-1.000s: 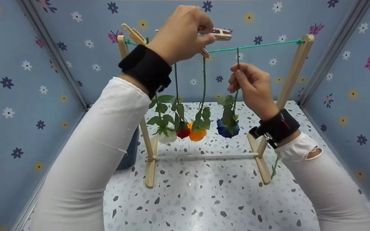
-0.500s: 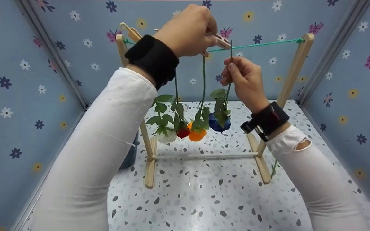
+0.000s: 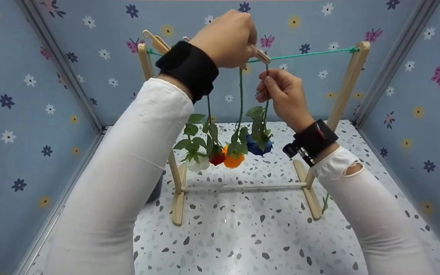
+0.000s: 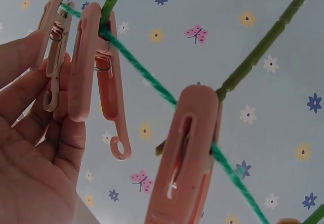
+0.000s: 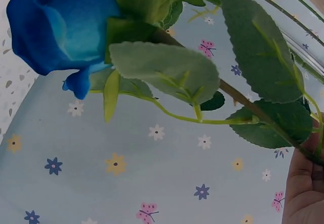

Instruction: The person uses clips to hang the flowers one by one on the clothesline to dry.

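With the thumb and fingers of my left hand (image 3: 229,40) I pinch a pale pink clothespin (image 3: 261,55) at the green line (image 3: 311,55); in the left wrist view the held clothespin (image 4: 50,37) straddles that line. Its tip meets the top of the blue rose's stem. My right hand (image 3: 285,93) pinches this stem just below the line, and the blue rose (image 3: 259,145) hangs head down. Left of it hang an orange rose (image 3: 234,159), a red rose (image 3: 217,157) and a white rose (image 3: 198,164). Two more clothespins, one being this pink clothespin (image 4: 187,153), grip stems on the line.
A wooden frame (image 3: 348,84) carries the line, with a crossbar (image 3: 243,187) low down. Behind my left forearm a dark container (image 3: 155,193) is mostly hidden. Part of a green stem (image 3: 325,202) shows by the right foot. Flower-patterned walls surround the speckled surface (image 3: 243,240).
My right hand has brought the blue rose leftward to the clothespin. My left hand has tilted the clothespin down from above the line onto the line and stem.
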Motion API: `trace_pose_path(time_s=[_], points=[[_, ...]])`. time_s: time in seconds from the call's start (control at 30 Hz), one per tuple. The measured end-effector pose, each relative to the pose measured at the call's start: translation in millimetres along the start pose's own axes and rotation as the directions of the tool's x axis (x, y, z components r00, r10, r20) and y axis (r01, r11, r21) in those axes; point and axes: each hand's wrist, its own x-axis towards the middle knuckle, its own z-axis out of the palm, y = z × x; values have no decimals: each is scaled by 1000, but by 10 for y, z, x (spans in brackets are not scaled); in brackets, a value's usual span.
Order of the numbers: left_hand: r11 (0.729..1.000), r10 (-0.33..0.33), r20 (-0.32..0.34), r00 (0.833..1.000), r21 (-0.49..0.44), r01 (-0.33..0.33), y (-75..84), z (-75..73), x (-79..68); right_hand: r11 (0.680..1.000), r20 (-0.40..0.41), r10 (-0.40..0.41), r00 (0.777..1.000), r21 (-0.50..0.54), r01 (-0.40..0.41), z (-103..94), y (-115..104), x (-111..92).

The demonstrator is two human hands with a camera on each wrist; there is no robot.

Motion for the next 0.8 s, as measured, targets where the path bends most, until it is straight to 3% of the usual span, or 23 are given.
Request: trace_pose_path(time_s=[0.27,0.8], points=[[1000,-16,17,1000,18,16,17,21,26,1000,5,13,1000,-6,-13,6,0,1],[998,40,-4,999,39,-40,69,50,82,999,-19,25,1000,33,-24,-27,21,-22]])
